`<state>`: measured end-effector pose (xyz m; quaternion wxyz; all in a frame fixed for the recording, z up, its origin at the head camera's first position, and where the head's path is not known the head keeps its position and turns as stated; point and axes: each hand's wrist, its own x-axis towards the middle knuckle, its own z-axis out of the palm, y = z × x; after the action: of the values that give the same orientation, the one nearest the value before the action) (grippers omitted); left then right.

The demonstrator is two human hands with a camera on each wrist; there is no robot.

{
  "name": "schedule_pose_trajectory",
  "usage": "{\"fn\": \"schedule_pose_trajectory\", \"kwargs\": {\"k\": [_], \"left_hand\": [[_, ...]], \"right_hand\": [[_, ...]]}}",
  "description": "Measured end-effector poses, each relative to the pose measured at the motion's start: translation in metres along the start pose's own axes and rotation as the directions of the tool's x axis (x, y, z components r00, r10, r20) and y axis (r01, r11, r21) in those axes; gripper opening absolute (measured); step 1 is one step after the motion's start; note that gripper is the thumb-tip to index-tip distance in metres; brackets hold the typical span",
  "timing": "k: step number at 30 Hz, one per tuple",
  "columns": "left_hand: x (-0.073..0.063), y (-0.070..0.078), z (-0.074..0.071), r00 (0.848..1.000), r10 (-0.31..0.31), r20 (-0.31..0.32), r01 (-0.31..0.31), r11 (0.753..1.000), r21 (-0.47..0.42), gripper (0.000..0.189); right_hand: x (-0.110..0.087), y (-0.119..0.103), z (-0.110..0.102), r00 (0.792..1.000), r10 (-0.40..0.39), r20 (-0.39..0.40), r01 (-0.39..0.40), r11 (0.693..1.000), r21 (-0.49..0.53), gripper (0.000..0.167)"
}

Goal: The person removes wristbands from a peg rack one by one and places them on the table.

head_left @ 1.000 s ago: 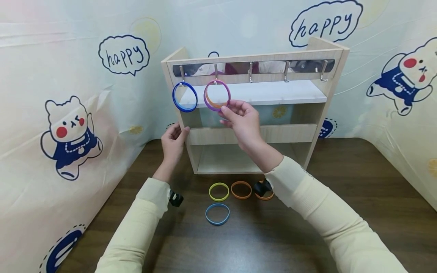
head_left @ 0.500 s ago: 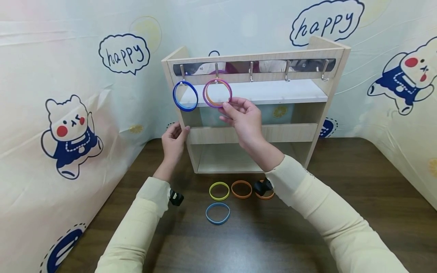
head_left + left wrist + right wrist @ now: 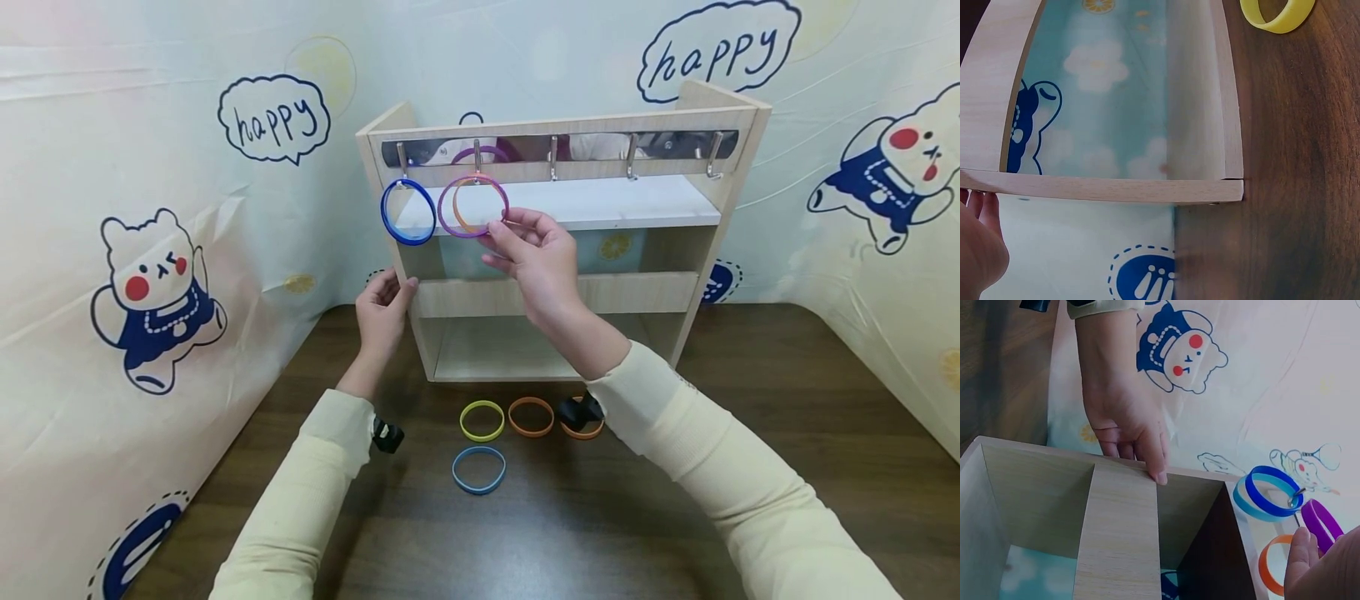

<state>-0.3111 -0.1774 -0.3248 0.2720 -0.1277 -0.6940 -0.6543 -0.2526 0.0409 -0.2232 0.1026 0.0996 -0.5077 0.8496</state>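
My right hand (image 3: pixel 543 258) pinches a purple wristband (image 3: pixel 440 210) between thumb and fingers at its lower right edge. The band is held up in front of the second hook (image 3: pixel 477 154), where an orange wristband (image 3: pixel 456 205) hangs. From the first hook (image 3: pixel 401 158) hang a dark blue wristband (image 3: pixel 385 215) and a light blue wristband (image 3: pixel 1242 505). My left hand (image 3: pixel 382 312) grips the left side panel of the wooden shelf (image 3: pixel 555 293), thumb in front and fingers behind. Whether the purple band touches the hook is unclear.
On the dark table (image 3: pixel 360 533) before the shelf lie a yellow wristband (image 3: pixel 462 429), a blue wristband (image 3: pixel 480 492), an orange wristband (image 3: pixel 531 435) and another orange one (image 3: pixel 581 437), partly hidden by the right wrist camera (image 3: pixel 579 411). Further hooks (image 3: pixel 632 157) line the metal strip to the right.
The purple wristband has shifted slightly left and stands farther apart from the hanging orange one. My right hand has risen a little. The left hand keeps its grip on the panel.
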Motion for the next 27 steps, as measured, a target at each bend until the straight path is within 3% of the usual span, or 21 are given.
{"fn": "schedule_pose_trajectory", "kwargs": {"k": [4,16,27], "left_hand": [[0.003,-0.008,0.0,1.0,-0.003,-0.008,0.003,1.0,-0.008,0.032],[-0.001,0.002,0.0,1.0,-0.013,-0.003,0.013,1.0,-0.002,0.033],[0.0,0.0,0.002,1.0,0.017,-0.004,-0.017,1.0,-0.022,0.031]], "right_hand": [[-0.004,-0.002,-0.001,1.0,0.002,0.017,-0.002,1.0,0.012,0.035],[-0.022,-0.008,-0.01,0.995,0.016,0.099,-0.011,0.998,-0.055,0.037],[-0.037,0.005,-0.031,0.988,0.058,0.14,-0.043,0.993,-0.109,0.023]]}}
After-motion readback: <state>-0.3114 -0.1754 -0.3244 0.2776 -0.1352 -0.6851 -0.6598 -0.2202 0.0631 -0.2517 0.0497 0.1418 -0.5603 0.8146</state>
